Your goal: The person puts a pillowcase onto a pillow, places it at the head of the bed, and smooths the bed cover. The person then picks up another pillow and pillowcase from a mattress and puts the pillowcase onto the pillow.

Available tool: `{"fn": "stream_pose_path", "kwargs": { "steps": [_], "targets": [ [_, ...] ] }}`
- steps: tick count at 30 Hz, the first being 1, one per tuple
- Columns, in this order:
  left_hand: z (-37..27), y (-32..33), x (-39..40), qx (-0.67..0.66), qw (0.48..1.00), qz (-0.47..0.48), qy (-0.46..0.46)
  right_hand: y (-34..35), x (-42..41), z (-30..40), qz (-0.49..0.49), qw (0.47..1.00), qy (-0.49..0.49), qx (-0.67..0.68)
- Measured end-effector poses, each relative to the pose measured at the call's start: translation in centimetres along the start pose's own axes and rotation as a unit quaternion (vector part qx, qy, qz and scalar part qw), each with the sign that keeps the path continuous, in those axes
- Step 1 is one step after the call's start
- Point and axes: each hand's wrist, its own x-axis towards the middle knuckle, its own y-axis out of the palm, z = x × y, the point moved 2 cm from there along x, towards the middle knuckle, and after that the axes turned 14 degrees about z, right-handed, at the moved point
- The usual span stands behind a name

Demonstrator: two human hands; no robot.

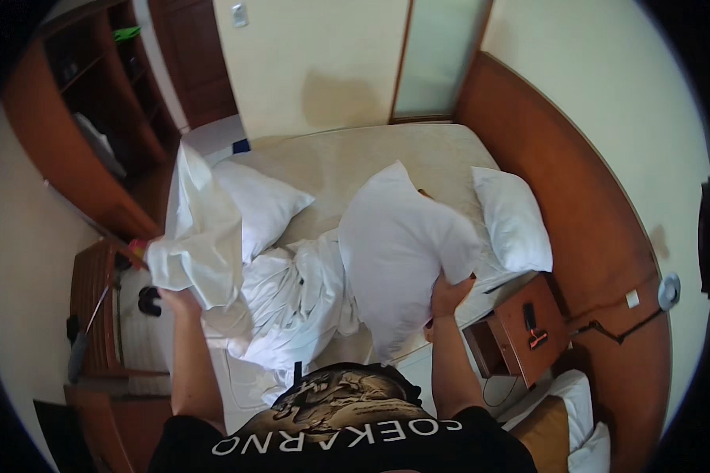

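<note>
My right hand point(449, 294) grips the lower right edge of a white pillow point(396, 254), which is raised in front of my body above the bed. In my left hand point(180, 300) hangs a loose white cloth point(204, 248), possibly a pillowcase; the fingers are mostly hidden by its folds. Between the two hands lies a crumpled heap of white bedding point(296, 295). Behind the cloth, a second white pillow point(266, 204) rests on the bare mattress point(367, 151). Another pillow point(513, 219) lies by the headboard side of the bed.
A wooden nightstand point(538, 331) at the right carries a black and orange brush-like tool point(533, 328). A jointed lamp point(668, 291) reaches out from the wall. More pillows point(568, 408) are at lower right. Left are a slatted wooden rack point(92, 307) and an open wardrobe point(94, 88).
</note>
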Motion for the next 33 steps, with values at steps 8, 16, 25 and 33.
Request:
{"fn": "stream_pose_path", "kwargs": {
  "steps": [8, 16, 25, 33],
  "targets": [
    [-0.2, -2.7, 0.2, 0.045, 0.995, -0.009, -0.088, -13.9, 4.6, 8.9, -0.008, 0.97, -0.233, -0.074],
    [8.3, 4.8, -5.1, -0.066, 0.948, 0.142, -0.276, -29.5, -2.6, 12.4, -0.139, 0.972, -0.09, -0.166],
    [13.5, 18.3, -13.7, 0.044, 0.893, 0.324, -0.309, -45.5, -13.1, 9.8, -0.111, 0.964, -0.03, -0.238],
    [18.1, 32.2, -26.3, -0.003, 0.803, 0.532, -0.267, -63.4, -24.0, 7.8, -0.253, 0.947, 0.039, -0.192]
  ]
}}
